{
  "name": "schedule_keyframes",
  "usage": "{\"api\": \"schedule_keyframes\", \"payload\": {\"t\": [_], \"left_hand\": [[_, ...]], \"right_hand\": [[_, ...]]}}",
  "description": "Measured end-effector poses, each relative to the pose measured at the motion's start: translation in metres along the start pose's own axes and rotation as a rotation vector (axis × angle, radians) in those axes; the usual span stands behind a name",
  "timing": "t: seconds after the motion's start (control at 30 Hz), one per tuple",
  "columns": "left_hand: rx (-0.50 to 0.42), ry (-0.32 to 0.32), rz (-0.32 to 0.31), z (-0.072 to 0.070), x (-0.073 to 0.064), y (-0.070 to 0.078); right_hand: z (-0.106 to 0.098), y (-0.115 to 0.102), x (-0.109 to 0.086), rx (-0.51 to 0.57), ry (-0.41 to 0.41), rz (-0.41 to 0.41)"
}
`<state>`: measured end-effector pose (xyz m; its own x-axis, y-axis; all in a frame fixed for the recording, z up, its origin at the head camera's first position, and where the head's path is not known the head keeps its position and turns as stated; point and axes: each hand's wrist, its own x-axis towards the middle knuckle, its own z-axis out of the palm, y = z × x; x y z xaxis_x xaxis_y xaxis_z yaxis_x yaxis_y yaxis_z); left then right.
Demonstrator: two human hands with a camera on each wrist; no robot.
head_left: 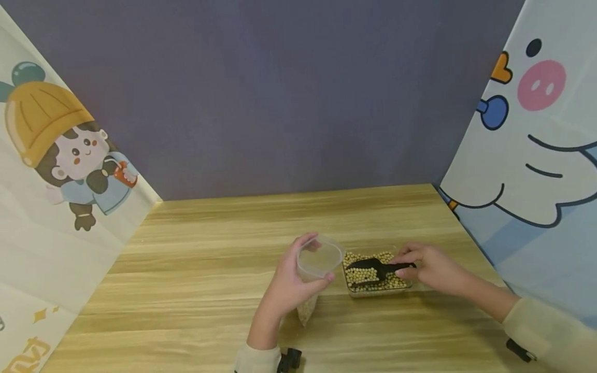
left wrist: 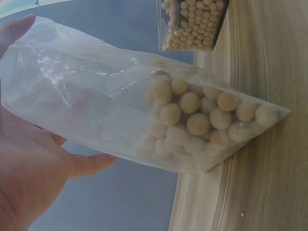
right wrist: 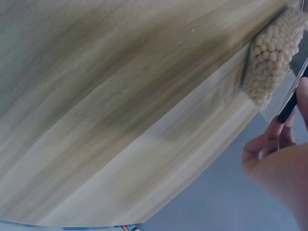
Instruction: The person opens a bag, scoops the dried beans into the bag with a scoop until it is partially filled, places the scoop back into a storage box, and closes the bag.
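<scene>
Black scoop (head_left: 383, 269) over a clear tub (head_left: 380, 294) of soybeans (head_left: 396, 283) on the desk (head_left: 210, 248), three o'clock of the plastic bag (left wrist: 115, 110).
Right-hand grip (head_left: 431, 267) pinches the scoop's handle, blade toward nine o'clock and loaded with soybeans; left-hand grip (head_left: 290, 282) holds the bag around its open mouth, more soybeans at its bottom.

Tabletop (head_left: 210, 269): before the rear panel (head_left: 298, 103), between the left panel (head_left: 28, 233) and the right panel (head_left: 503, 176).
Container (head_left: 380, 293): on the tabletop, right of the bag (head_left: 306, 311), with beans (head_left: 398, 282) in it.
Scoop (head_left: 383, 269): at the container's beans, its handle pointing right into the right hand (head_left: 434, 269).
Left hand (head_left: 289, 282): left of the container, fingers around the bag's upper part.
Bag: beneath the left hand, beans in its lower end; tabletop contact unclear.
</scene>
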<state>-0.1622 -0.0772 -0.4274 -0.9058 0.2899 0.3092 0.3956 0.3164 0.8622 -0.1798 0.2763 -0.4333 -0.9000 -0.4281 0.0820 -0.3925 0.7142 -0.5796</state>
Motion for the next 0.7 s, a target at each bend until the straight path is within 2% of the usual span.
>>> {"api": "schedule_keyframes", "payload": {"t": [0.23, 0.47, 0.7], "left_hand": [[-0.006, -0.004, -0.007, -0.001, 0.0, 0.001], [-0.002, -0.003, 0.004, 0.0, 0.0, 0.001], [0.005, -0.003, 0.002, -0.001, 0.0, 0.0]], "right_hand": [[0.0, 0.002, 0.001, 0.04, -0.019, 0.018], [0.003, 0.004, -0.001, 0.088, -0.004, 0.034], [0.002, 0.015, -0.003, 0.193, 0.011, 0.074]]}}
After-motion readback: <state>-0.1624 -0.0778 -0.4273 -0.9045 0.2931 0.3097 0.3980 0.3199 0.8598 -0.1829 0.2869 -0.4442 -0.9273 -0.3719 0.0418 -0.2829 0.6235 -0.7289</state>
